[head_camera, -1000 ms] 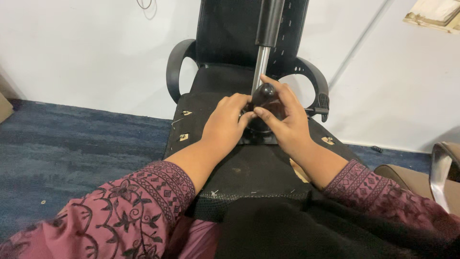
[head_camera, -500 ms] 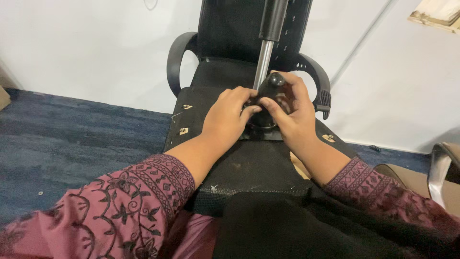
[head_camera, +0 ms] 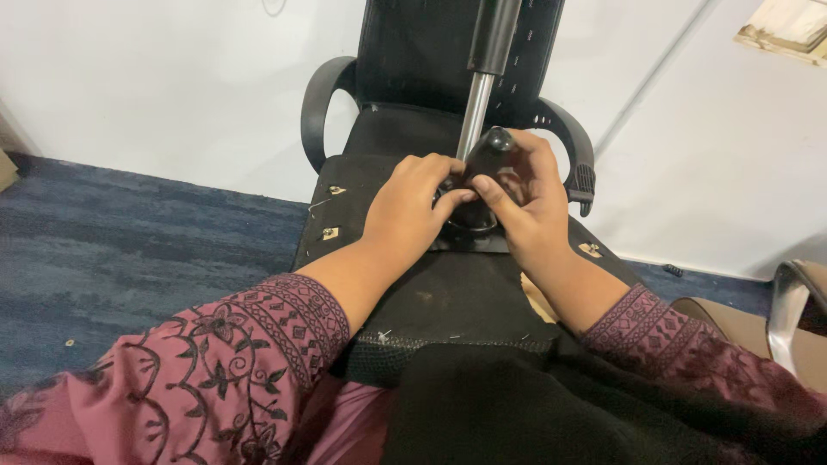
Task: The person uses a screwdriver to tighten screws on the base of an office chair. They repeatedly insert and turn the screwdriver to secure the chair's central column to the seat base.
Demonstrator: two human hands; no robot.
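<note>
An upturned black chair seat (head_camera: 448,293) lies in front of me, with a gas lift pointing up from its metal base plate (head_camera: 469,243). The lift's silver rod (head_camera: 474,120) runs into a black cylinder (head_camera: 494,34). My right hand (head_camera: 538,220) grips a black rounded lever part (head_camera: 498,151) right beside the rod. My left hand (head_camera: 407,207) rests on the seat underside, its fingertips pressing at the foot of the same part. Both wrists wear maroon embroidered sleeves.
A black office chair with curved armrests (head_camera: 314,108) stands behind, against a white wall. Small metal brackets (head_camera: 330,232) sit on the seat's left side. Blue carpet (head_camera: 129,241) lies to the left, and a chrome tube (head_camera: 788,310) stands at the right edge.
My right hand has shifted up and right along the rod with the black part. My left hand stays at its base.
</note>
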